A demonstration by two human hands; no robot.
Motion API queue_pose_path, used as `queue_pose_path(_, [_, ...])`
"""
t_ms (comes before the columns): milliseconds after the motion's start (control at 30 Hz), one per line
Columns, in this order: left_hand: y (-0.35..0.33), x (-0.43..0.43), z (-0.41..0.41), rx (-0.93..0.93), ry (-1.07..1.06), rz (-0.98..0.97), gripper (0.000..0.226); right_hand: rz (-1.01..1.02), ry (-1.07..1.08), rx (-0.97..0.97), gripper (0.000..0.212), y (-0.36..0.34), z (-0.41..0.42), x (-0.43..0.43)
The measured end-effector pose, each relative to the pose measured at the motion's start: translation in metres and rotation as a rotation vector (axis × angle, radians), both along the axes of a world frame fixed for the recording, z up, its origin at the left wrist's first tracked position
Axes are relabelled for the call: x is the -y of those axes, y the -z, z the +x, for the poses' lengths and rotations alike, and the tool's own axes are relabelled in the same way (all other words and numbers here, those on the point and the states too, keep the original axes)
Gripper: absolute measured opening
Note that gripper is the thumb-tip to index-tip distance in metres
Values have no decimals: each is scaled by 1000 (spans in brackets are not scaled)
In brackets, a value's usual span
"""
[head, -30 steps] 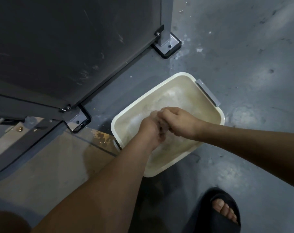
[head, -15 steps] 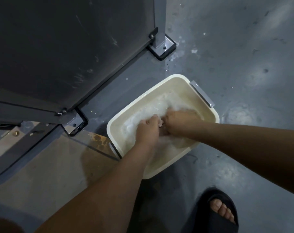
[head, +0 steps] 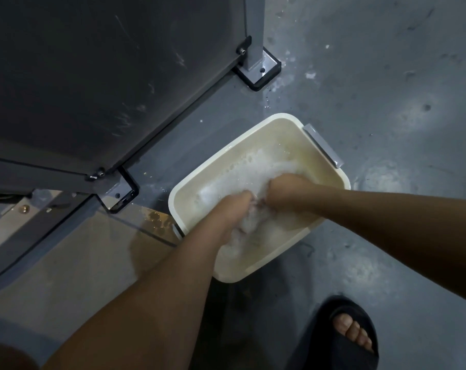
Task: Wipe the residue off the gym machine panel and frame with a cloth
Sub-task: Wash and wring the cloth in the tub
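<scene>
1. The dark panel (head: 93, 76) stands up and to the left of both grips. It is streaked with pale smears, thickest near its lower edge.
2. A grey frame post (head: 253, 28) runs along the panel's right side. It ends in a bolted foot plate (head: 261, 70) on the floor (head: 386, 76), beyond the grips. A second foot plate (head: 118, 193) sits left of the left grip.
3. The left grip (head: 234, 206) is down in the basin (head: 330, 177). Its fingers are curled tight into the wet cloth (head: 249, 222), and the fingertips are lost in suds.
4. The cloth is a pale crumpled wad lying between and just under the two grips, half sunk in foam (head: 240, 172).
5. The right grip (head: 288, 190) is fisted knuckles-up on the same wad, touching the left grip.
6. The cream basin sits on the floor around both grips, with a grey handle (head: 324, 145) on its rim to the upper right of the right grip.
7. A dark sandal (head: 341, 340) with bare toes showing is below the right grip, well clear of the basin.
</scene>
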State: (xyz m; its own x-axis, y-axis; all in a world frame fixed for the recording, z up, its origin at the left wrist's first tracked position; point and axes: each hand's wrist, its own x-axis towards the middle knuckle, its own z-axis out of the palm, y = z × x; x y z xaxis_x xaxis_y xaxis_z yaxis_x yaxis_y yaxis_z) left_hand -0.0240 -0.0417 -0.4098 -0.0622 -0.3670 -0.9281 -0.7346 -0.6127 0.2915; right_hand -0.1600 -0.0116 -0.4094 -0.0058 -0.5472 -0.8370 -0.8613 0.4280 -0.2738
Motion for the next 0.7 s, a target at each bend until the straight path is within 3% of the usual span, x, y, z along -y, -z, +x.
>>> queue_pose_path(67, [-2,-3,-2,-19,26,63,28,-69,70,-14,22,-1,-2,-1])
queue_pose_path(133, [5,-7,-4,-18,5,-69,24,-142,109,-26,20,1,-2,-1])
queue_pose_path(200, [19,-10,-6,16,-21,-171,41,-159,156,-27,22,1,1,-2])
queue_pose_path(267, [30,-13,-7,51,-7,-120,50,-162,195,-31,29,4,4,-2])
queue_pose_path(333, [10,-15,-12,28,-25,-3,36,-125,212,-35,36,8,6,-3])
queue_pose_path(433, [4,-14,-8,-11,-109,136,40,6,288,131,29,5,8,-6])
queue_pose_path(600, [-2,-4,-11,-91,-344,131,34,-7,706,593,50,-20,8,-11])
queue_pose_path(700, [-16,-4,-14,-198,-364,123,39,-174,694,578,46,-27,12,-10])
